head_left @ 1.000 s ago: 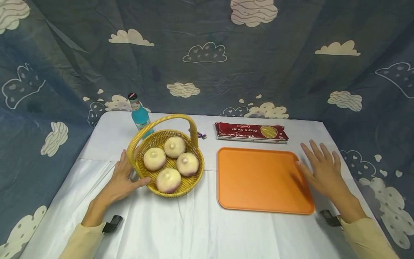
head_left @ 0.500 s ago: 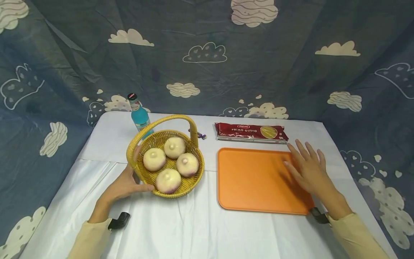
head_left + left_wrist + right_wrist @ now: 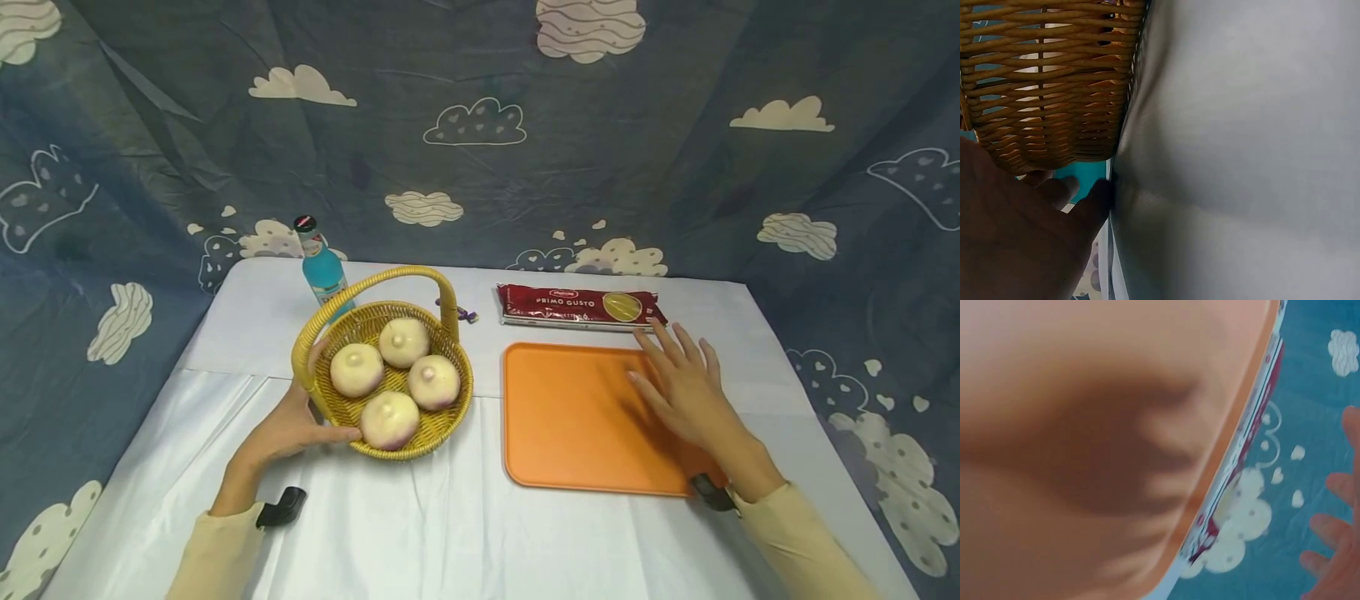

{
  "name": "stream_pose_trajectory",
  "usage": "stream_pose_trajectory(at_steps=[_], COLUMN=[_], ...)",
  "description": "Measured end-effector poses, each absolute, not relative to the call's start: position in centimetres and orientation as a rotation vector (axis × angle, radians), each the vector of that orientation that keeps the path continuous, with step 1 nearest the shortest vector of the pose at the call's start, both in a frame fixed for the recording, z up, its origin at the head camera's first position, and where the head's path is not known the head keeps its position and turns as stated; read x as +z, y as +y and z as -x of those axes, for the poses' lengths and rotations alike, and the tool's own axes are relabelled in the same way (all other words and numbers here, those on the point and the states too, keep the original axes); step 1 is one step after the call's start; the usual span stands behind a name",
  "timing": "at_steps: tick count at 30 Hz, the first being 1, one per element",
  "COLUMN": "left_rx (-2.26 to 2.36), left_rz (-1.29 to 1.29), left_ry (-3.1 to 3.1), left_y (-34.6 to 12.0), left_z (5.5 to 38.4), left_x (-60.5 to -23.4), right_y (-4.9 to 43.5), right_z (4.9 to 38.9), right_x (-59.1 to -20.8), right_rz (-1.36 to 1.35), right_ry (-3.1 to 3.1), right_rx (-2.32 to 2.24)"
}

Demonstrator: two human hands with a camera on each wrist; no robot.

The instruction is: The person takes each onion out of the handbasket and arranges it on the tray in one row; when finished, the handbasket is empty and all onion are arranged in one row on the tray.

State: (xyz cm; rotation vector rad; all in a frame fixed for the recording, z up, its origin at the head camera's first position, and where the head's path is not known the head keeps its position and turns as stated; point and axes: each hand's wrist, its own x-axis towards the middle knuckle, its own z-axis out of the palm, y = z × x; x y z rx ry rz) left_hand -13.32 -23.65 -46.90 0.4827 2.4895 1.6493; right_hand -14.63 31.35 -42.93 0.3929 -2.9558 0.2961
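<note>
My left hand [image 3: 288, 425] holds the left side of a yellow wicker basket [image 3: 450, 425]. Its thumb lies along the near rim and its fingers reach round the outer wall; in the left wrist view the hand [image 3: 1022, 231] is dark and partly hidden beside the woven wall [image 3: 1054, 81]. In the basket sit several round, cream-coloured vegetables with purplish undersides, probably turnips [image 3: 391, 419]. Over the right part of an orange tray [image 3: 570, 417] hovers my right hand [image 3: 690, 400], fingers spread and holding nothing; its shadow falls on the tray.
Beyond the tray lies a red packet of spaghetti [image 3: 577, 306]. A bottle of blue drink [image 3: 324, 271] stands behind the basket's left side. Small purple-wrapped sweets [image 3: 467, 315] lie behind the basket's handle. A cloud-patterned cloth [image 3: 480, 183] hangs behind the white table [image 3: 480, 533].
My right hand has moved left from the tray's right edge to above the tray. The left hand has closed in on the basket, its thumb now farther along the rim. The basket stays put.
</note>
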Motion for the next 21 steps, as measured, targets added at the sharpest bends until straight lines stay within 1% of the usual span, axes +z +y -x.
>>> stream_pose_trajectory(at_steps=[12, 21], left_rx=[1.613, 1.503], left_rz=[-0.51, -0.541], left_ry=[2.51, 2.612], left_y=[-23.7, -23.6], left_z=[13.3, 13.6], left_x=[-46.2, -45.8], right_y=[27.0, 24.8], right_z=[15.2, 15.4], right_x=[-42.4, -42.3], right_rz=[-0.568, -0.669], right_ry=[-2.917, -2.899], right_rx=[0.276, 0.293])
